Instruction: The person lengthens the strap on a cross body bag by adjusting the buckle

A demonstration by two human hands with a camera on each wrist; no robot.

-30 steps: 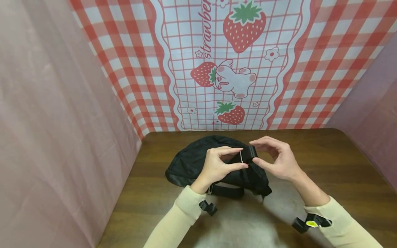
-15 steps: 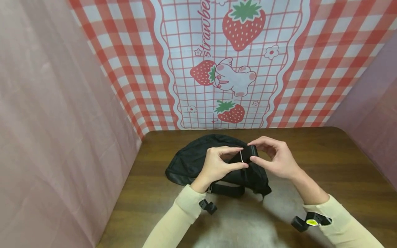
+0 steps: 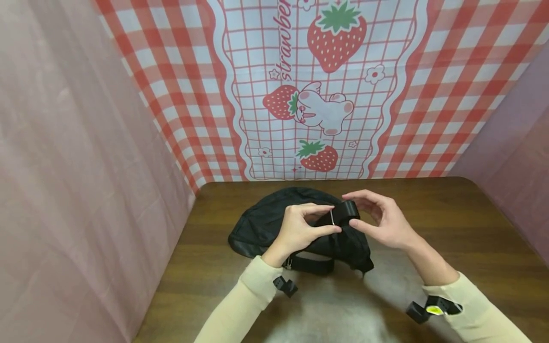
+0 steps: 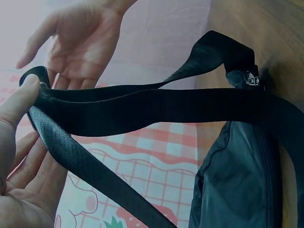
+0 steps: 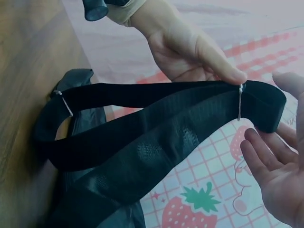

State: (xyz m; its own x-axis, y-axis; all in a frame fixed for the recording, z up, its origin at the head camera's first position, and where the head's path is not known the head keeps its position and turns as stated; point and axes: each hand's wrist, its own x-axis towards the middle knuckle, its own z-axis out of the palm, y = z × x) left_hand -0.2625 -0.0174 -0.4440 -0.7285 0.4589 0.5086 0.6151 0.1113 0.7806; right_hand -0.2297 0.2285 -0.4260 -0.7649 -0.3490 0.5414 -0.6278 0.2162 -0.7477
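A black webbing strap of a black bag is raised over it, doubled back into a small loop at a thin metal slider buckle. With thumb and fingertips my left hand pinches the strap at this buckle, the thumb lying against its edge. My right hand is spread around the loop's end, thumb on one side and fingers on the other, not curled tight. In the right wrist view, the right thumb stands a little off the loop.
The bag lies on a brown wooden table. A lower strap section with another metal fitting hangs at its near side. A red-checked strawberry cloth stands behind, with pink curtains at the sides.
Half a second ago the right fingertips were at the strap loop, close to the buckle; now the loop reaches further right and the right thumb has shifted slightly right. The left hand keeps its pinch.
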